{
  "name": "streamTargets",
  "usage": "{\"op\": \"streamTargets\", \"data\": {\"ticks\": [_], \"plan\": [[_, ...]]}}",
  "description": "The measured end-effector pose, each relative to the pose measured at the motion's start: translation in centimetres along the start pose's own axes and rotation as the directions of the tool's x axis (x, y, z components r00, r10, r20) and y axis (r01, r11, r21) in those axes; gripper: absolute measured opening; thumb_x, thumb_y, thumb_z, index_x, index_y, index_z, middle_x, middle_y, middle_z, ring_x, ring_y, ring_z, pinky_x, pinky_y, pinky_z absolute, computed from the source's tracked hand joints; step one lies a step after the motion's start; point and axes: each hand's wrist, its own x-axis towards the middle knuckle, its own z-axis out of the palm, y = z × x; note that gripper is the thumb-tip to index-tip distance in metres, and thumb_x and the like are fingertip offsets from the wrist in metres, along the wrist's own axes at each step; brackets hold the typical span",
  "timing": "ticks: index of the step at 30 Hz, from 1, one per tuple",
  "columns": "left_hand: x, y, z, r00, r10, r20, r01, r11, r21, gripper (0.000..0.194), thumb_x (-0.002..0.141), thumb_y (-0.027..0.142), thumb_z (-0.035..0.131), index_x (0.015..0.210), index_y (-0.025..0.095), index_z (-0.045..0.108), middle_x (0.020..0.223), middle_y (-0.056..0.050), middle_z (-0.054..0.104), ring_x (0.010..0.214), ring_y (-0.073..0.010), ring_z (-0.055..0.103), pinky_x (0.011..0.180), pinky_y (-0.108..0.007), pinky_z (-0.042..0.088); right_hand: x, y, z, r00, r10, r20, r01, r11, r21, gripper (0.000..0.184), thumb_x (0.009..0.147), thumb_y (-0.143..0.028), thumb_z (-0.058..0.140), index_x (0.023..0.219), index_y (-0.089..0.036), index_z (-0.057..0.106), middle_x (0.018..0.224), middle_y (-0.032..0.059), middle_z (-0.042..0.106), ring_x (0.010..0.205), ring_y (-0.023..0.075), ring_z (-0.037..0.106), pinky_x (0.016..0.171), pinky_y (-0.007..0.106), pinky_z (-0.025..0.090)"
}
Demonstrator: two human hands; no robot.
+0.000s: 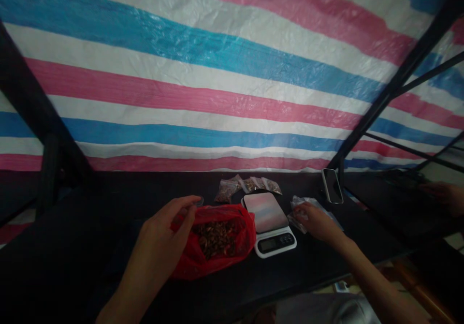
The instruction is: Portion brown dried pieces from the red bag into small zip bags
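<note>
My left hand (170, 222) hovers at the left rim of an open red plastic bag (217, 239) full of brown dried pieces, fingers curled with the thumb and forefinger pinched near a small dark round thing (199, 201). My right hand (313, 220) rests on a stack of clear small plastic bags (308, 203), fingers closed on them. Between the hands stands a white digital kitchen scale (270, 222) with nothing on its platform.
Several small filled clear packets (248, 186) lie behind the scale on the black table (90, 237). A phone (332, 185) leans at the back right. A striped tarp wall (217, 72) rises behind. Another person's hand (442, 193) shows at the far right.
</note>
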Motion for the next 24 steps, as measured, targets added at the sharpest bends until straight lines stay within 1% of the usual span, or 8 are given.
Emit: {"op": "streamTargets", "data": {"ticks": [5,8,12,14,17,21,24], "plan": [[0.0,-0.5,-0.4,1.0,-0.009,-0.01,0.009,1.0,0.003,0.036,0.088,0.05,0.058,0.108,0.029,0.08,0.098,-0.002,0.083,0.087,-0.0233,0.079,0.086,-0.035,0.061,0.2,2.1,-0.8,0.996,-0.062,0.065,0.061,0.998,0.021,0.039,0.091,-0.015,0.048,0.115,-0.017,0.078,0.122,0.0166,0.08,0.113,0.0298,0.077,0.101,0.041,0.059],[0.1,-0.8,-0.6,1.0,-0.013,-0.014,0.014,1.0,0.014,0.036,0.086,0.05,0.059,0.107,0.03,0.08,0.098,-0.002,0.083,0.087,-0.0232,0.078,0.086,-0.034,0.061,-0.1,2.5,-1.5,0.991,-0.103,0.091,0.099,0.994,0.04,0.037,0.09,-0.017,0.051,0.115,-0.018,0.078,0.122,0.0147,0.08,0.111,0.0292,0.078,0.096,0.04,0.061],[0.0,-0.6,-1.0,0.999,-0.023,-0.042,0.024,1.0,0.017,0.035,0.085,0.049,0.059,0.103,0.029,0.081,0.094,-0.002,0.083,0.084,-0.0229,0.078,0.083,-0.033,0.061,-0.8,2.1,-2.3,0.992,-0.117,0.044,0.116,0.993,0.026,0.037,0.091,-0.017,0.048,0.115,-0.019,0.075,0.122,0.0148,0.078,0.111,0.0283,0.076,0.097,0.041,0.06],[0.0,-0.5,-1.2,0.998,-0.032,-0.055,0.033,0.999,0.015,0.035,0.084,0.048,0.059,0.103,0.029,0.081,0.093,-0.002,0.082,0.081,-0.0224,0.077,0.081,-0.032,0.062,-1.4,1.8,-2.5,0.994,-0.11,0.024,0.11,0.994,0.008,0.033,0.095,-0.019,0.046,0.111,-0.019,0.075,0.118,0.0157,0.077,0.109,0.0284,0.075,0.099,0.042,0.058],[-0.1,-0.4,-1.4,0.997,-0.037,-0.06,0.038,0.999,0.013,0.036,0.083,0.048,0.059,0.104,0.028,0.081,0.093,-0.002,0.083,0.081,-0.0222,0.078,0.074,-0.03,0.062,-2.2,1.4,-2.7,0.993,-0.099,0.057,0.099,0.995,-0.011,0.026,0.096,-0.024,0.051,0.102,-0.021,0.077,0.11,0.0139,0.078,0.1,0.0281,0.076,0.096,0.041,0.058],[-0.1,-0.4,-1.6,0.997,-0.041,-0.06,0.044,0.998,0.035,0.037,0.083,0.049,0.059,0.105,0.028,0.081,0.094,-0.002,0.083,0.081,-0.0222,0.078,0.069,-0.029,0.061,-2.6,1.0,-2.2,0.992,-0.064,0.11,0.068,0.997,-0.034,0.027,0.096,-0.023,0.054,0.106,-0.021,0.079,0.11,0.0136,0.079,0.092,0.0271,0.078,0.089,0.038,0.059],[0.0,-0.1,-1.6,0.997,-0.042,-0.058,0.044,0.998,0.042,0.037,0.083,0.049,0.059,0.104,0.028,0.08,0.094,-0.003,0.083,0.082,-0.0229,0.079,0.07,-0.029,0.061,-2.5,0.8,-1.8,0.992,-0.041,0.117,0.047,0.998,-0.05,0.028,0.098,-0.025,0.052,0.105,-0.021,0.08,0.108,0.0133,0.08,0.092,0.0278,0.078,0.086,0.037,0.058]]}}
